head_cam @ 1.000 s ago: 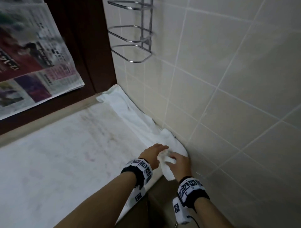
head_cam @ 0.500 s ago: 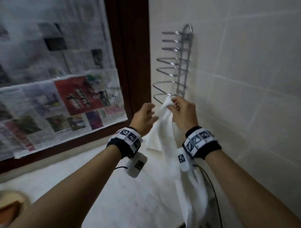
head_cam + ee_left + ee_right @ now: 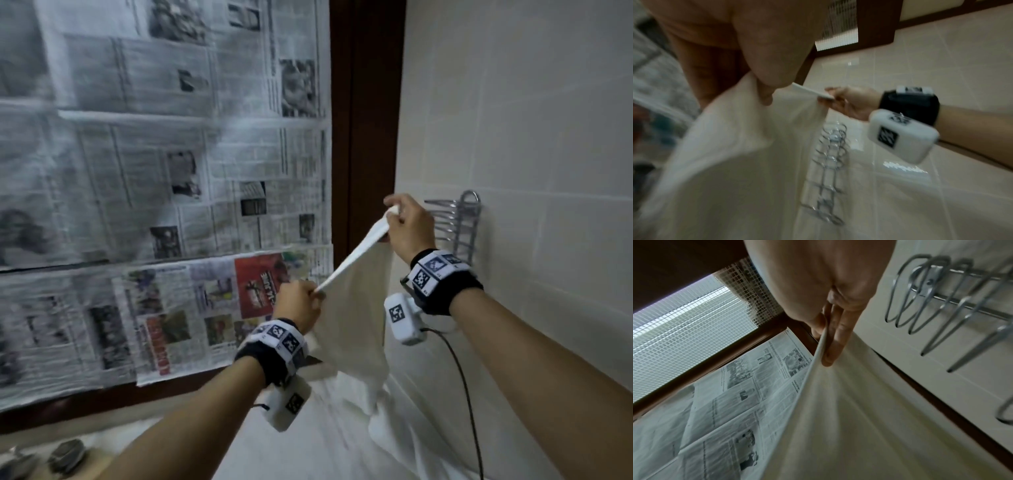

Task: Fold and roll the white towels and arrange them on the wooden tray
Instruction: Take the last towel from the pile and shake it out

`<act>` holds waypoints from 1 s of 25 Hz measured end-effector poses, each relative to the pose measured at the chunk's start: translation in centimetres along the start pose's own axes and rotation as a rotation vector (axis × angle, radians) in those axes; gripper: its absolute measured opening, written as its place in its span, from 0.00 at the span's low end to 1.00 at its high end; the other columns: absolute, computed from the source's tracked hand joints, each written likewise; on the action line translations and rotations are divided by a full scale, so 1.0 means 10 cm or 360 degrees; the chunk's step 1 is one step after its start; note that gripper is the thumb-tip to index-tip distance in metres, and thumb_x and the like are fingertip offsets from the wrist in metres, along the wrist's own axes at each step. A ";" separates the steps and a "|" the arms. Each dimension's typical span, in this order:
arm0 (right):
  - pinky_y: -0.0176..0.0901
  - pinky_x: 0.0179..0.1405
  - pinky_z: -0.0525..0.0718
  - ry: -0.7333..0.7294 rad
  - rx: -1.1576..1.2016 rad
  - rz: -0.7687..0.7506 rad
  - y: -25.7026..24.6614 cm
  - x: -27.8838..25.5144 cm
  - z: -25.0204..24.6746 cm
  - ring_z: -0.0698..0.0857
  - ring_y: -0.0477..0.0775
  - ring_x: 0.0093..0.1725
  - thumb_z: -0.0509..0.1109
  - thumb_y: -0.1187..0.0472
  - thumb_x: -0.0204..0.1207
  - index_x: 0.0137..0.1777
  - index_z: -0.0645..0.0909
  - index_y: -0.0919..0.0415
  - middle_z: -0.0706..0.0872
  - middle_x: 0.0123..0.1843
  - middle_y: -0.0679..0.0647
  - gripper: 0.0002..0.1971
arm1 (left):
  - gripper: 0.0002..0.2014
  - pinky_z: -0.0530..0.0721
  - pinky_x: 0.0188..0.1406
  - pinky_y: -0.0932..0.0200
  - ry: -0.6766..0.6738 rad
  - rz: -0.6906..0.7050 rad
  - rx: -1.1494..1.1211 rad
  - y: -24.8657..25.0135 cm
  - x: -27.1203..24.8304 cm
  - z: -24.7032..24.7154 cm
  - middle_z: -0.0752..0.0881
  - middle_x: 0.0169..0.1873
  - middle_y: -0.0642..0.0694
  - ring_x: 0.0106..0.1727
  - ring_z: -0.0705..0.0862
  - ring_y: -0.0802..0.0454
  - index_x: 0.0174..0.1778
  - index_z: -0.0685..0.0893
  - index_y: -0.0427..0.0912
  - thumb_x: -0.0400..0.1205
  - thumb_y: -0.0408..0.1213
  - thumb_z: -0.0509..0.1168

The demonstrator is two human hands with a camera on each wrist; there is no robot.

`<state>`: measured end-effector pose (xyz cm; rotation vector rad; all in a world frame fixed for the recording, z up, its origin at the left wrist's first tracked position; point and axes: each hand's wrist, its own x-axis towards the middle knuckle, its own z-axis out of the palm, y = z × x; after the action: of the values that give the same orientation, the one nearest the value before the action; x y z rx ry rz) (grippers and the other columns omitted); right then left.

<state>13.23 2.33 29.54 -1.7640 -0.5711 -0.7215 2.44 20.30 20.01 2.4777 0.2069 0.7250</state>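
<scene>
- The left hand (image 3: 297,303), lower and nearer the body, pinches one end of the top edge of the thin white cotton towel (image 3: 352,329), fingers curled round the hem.
- The right hand (image 3: 409,228), higher and farther, pinches the other end between thumb and fingers (image 3: 835,344).
- That edge runs taut, slanting up from left grip to right; the cloth hangs below both, its tail reaching the pale countertop (image 3: 294,445).
- Levelling the edge likely means raising the left hand.
- Open room lies leftward, toward the newspaper-covered window (image 3: 154,171); the chrome wire wall rack (image 3: 455,222) and beige tiled wall (image 3: 531,137) crowd the right hand.
- The wooden tray cannot be made out.
</scene>
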 end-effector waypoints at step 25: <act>0.42 0.38 0.80 -0.0252 -0.0548 -0.0283 -1.86 0.33 0.47 0.86 0.54 0.42 0.77 0.47 0.73 0.40 0.89 0.53 0.87 0.42 0.53 0.10 | 0.10 0.79 0.37 0.56 0.0974 -0.0187 0.0566 -0.46 -0.12 -3.64 0.86 0.35 0.46 0.40 0.85 0.44 0.36 0.87 0.51 0.81 0.46 0.67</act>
<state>3.61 12.27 43.18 -2.1220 -0.7522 -0.8466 -18.12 40.51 42.67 2.4546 0.7549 1.4855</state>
